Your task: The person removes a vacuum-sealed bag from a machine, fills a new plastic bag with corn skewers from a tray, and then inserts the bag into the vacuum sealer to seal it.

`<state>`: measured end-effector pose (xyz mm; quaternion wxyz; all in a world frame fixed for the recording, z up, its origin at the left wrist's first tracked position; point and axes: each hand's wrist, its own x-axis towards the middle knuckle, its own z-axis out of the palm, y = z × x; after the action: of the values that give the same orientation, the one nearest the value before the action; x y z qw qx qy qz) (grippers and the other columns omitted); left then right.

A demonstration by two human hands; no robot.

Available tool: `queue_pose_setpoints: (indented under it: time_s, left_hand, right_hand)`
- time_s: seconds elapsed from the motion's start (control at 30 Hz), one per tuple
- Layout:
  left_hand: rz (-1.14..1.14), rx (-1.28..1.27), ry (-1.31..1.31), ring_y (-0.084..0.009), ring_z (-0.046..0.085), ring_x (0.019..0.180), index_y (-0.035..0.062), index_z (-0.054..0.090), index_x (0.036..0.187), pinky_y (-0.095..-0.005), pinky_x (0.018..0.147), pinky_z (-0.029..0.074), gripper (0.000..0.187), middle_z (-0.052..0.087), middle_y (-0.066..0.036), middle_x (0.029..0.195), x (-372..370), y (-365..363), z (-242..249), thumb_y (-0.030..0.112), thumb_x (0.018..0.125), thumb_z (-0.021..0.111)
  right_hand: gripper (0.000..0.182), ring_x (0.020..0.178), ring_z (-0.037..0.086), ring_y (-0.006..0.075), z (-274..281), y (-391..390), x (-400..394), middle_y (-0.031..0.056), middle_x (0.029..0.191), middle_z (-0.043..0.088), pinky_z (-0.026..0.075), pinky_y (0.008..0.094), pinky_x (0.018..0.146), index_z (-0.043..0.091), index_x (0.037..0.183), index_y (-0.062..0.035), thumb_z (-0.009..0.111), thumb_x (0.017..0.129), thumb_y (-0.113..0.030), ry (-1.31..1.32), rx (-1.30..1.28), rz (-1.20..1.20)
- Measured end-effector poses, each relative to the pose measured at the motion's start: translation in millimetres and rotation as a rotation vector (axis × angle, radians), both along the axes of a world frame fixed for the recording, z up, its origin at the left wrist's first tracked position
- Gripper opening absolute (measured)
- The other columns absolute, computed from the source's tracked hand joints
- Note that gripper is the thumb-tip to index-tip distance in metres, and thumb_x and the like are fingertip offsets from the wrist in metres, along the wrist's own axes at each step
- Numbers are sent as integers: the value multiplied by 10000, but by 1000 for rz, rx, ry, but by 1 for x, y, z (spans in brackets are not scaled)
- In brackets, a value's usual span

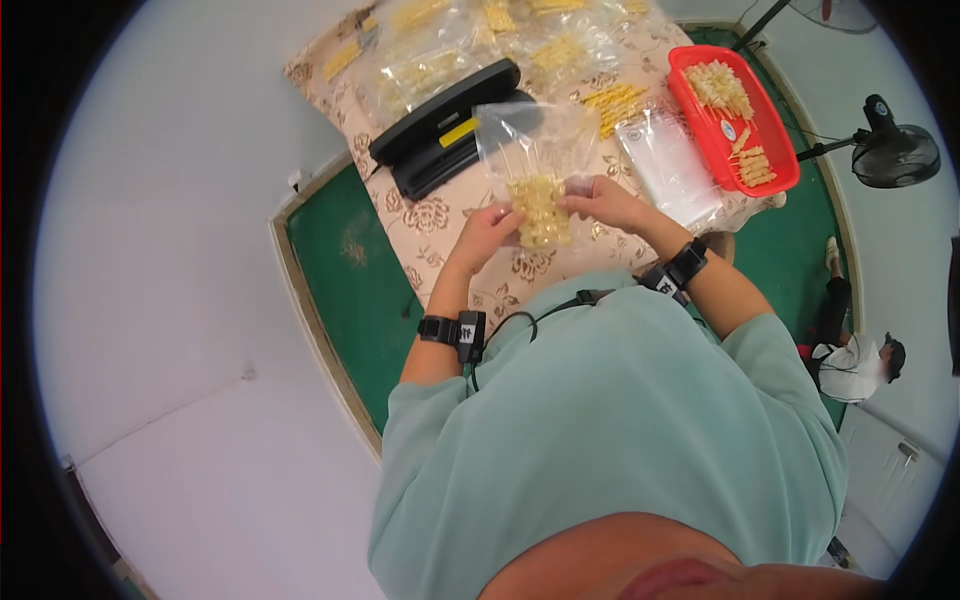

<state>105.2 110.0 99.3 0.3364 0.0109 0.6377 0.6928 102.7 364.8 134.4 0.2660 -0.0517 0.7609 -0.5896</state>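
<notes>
A clear plastic bag with several pale yellow skewers inside is held between my two hands, over the near part of the table. My left hand pinches the bag's left side, fingers closed. On the right side, my right hand grips the bag with thumb and fingers. The bag's mouth end points away from me, with the thin sticks toward it. Just beyond, to the left, lies a black vacuum sealer with its lid raised and a yellow label on it; the bag's far end overlaps its right part.
A red basin at the right holds more skewers. Beside it lies a stack of flat clear bags, near loose yellow skewers. Filled bags cover the far table. A fan and a person are farther right.
</notes>
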Motion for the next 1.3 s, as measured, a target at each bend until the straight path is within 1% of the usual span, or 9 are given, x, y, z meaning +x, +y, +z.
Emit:
queue_pose_setpoints:
  time_s: [0.07, 0.13, 0.27, 0.33, 0.53, 0.73, 1.0, 1.23, 1.3]
  left_hand:
    - [27, 68, 24, -127, 635, 892, -13, 607, 1174, -293, 784, 536, 327, 671, -64, 1004, 2, -2, -11, 211, 936, 594]
    - [256, -119, 18, -141, 618, 1002, -6, 598, 1200, -293, 852, 514, 358, 647, -49, 1061, 6, -8, -16, 258, 960, 568]
    - [260, -834, 471, -308, 523, 1210, -10, 472, 1338, -367, 1011, 415, 649, 546, -197, 1300, 25, -57, -92, 357, 849, 689]
    - [236, -906, 334, -404, 293, 1371, 69, 338, 1441, -519, 1074, 306, 941, 343, -241, 1465, 43, -74, -122, 458, 706, 780]
    - [-253, -1310, 92, -453, -87, 1429, 261, 91, 1530, -730, 1031, 127, 1216, -73, -270, 1548, 69, -19, -60, 520, 598, 829]
    - [-155, -1363, 41, -457, -67, 1431, 270, 77, 1532, -718, 1041, 103, 1279, -90, -266, 1551, 64, -6, -68, 422, 549, 881]
    - [-153, -1385, 22, -450, -58, 1435, 299, 81, 1529, -717, 1042, 104, 1265, -101, -243, 1559, 63, -7, -74, 402, 558, 886]
    - [-168, -1376, 20, -463, -54, 1430, 298, 75, 1529, -716, 1043, 109, 1253, -118, -239, 1557, 62, -7, -73, 408, 575, 879]
    - [-189, -1383, 19, -466, -55, 1429, 292, 72, 1530, -717, 1042, 114, 1244, -119, -241, 1556, 62, -7, -74, 406, 586, 875]
  right_hand:
    - [250, 686, 547, 90, 1, 9, -3, 6, 768, 630, 446, 249, 614, 667, 903, -35, 631, 887, -282, -47, -11, 34]
    - [248, 703, 556, 98, -15, 23, -14, 17, 778, 636, 445, 254, 610, 670, 912, -33, 627, 885, -276, -32, 22, 31]
    - [240, 680, 553, 109, -27, 50, -39, 45, 785, 637, 430, 252, 579, 668, 899, -22, 633, 880, -259, -126, 6, -159]
    - [243, 658, 550, 113, -41, 67, -55, 54, 787, 637, 421, 252, 556, 666, 903, -14, 636, 877, -254, -185, -32, -252]
    - [168, 636, 524, 108, -65, 107, -135, 14, 740, 596, 381, 266, 517, 623, 816, -73, 639, 878, -228, -314, -170, -537]
    - [121, 611, 517, 112, -78, 99, -249, 22, 730, 580, 373, 261, 494, 607, 821, -87, 642, 877, -188, -340, -359, -742]
    - [129, 715, 560, 162, -111, 76, -342, 60, 858, 575, 479, 290, 584, 575, 960, -36, 627, 895, -135, -492, -484, -822]
    - [183, 839, 590, 181, -112, 99, -306, 66, 939, 582, 541, 292, 761, 571, 1062, 2, 607, 908, -90, -475, -594, -762]
    - [266, 860, 612, 165, -101, 117, -268, 69, 987, 613, 540, 276, 804, 562, 1137, 18, 619, 904, -98, -286, -512, -601]
